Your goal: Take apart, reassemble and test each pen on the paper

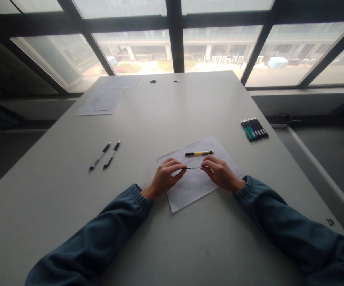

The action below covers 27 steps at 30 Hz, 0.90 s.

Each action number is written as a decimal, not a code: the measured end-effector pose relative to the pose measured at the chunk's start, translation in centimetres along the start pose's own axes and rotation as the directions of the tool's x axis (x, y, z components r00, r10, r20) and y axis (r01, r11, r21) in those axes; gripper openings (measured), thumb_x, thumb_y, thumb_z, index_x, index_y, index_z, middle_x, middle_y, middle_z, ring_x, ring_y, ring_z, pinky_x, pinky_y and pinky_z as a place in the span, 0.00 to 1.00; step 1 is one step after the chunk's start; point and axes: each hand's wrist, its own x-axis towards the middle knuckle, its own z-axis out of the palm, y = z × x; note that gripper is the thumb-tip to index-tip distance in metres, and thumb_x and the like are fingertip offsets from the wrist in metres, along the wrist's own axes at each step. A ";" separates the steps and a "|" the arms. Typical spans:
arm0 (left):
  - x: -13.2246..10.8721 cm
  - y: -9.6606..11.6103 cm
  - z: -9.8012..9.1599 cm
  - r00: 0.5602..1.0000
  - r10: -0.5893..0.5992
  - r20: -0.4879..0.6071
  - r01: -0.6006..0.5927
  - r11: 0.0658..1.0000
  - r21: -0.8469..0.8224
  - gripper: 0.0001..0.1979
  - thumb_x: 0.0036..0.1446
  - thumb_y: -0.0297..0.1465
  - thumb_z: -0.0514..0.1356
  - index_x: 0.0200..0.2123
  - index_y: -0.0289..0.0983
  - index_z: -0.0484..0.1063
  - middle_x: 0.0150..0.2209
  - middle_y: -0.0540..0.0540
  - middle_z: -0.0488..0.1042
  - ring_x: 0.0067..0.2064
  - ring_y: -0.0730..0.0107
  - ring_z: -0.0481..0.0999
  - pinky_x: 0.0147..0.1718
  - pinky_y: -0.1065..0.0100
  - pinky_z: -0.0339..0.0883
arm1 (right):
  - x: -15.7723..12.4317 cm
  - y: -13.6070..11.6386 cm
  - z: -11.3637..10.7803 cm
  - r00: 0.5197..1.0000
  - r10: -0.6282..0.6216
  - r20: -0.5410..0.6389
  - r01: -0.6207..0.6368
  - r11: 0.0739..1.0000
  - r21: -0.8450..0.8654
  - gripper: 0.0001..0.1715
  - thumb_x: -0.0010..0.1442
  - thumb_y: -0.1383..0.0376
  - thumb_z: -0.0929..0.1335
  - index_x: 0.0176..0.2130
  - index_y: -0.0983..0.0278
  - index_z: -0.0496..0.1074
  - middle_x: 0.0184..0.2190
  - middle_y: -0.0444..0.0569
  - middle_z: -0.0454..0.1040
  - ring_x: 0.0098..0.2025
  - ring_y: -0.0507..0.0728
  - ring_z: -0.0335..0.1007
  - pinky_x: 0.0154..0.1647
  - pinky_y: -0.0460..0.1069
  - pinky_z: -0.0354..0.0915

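Observation:
Between both hands stretches a thin, dark pen refill [193, 168], held level just over a sheet of white paper [183, 196]. The fingertips of my left hand [168, 175] pinch its left end. My right hand [220, 171] is closed on the other end, thumb against fingers. Just beyond the fingers, a yellow and black pen [200, 153] lies crosswise on the paper. Faint marks show on the sheet under the refill, but I cannot read them.
To the left lie two white and black pens [99, 156]. A row of several pens [254, 129] with green, blue and dark barrels lies near the table's right edge. Papers [102, 101] rest at the far left, and windows [133, 51] stand behind the white table [172, 107].

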 end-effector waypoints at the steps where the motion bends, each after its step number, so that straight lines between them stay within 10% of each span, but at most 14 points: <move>1: 0.1 0.0 0.2 1.000 0.001 -0.004 -0.001 1.000 -0.013 0.07 0.62 0.28 0.64 0.43 0.40 0.79 0.37 0.45 0.81 0.40 0.67 0.77 0.41 0.63 0.74 | 0.0 0.0 0.0 1.000 0.000 -0.004 0.000 1.000 -0.002 0.08 0.72 0.65 0.63 0.39 0.62 0.70 0.37 0.51 0.73 0.36 0.56 0.69 0.37 0.50 0.66; 18: 0.1 0.3 0.1 0.999 -0.023 0.038 0.022 0.999 0.027 0.03 0.62 0.29 0.63 0.37 0.40 0.78 0.33 0.46 0.79 0.37 0.66 0.75 0.40 0.62 0.73 | 0.0 0.2 0.1 1.000 -0.014 0.001 0.014 0.999 0.043 0.07 0.70 0.64 0.65 0.38 0.61 0.72 0.37 0.51 0.74 0.38 0.56 0.70 0.39 0.51 0.68; 27: 0.1 -0.2 -0.1 0.998 -0.048 -0.032 0.048 0.999 0.006 0.03 0.61 0.29 0.63 0.36 0.39 0.78 0.33 0.46 0.78 0.36 0.67 0.74 0.38 0.63 0.72 | 1.9 1.7 -1.4 0.978 0.101 -0.184 -0.090 0.994 0.066 0.09 0.69 0.67 0.65 0.45 0.60 0.75 0.40 0.52 0.75 0.43 0.60 0.72 0.46 0.56 0.70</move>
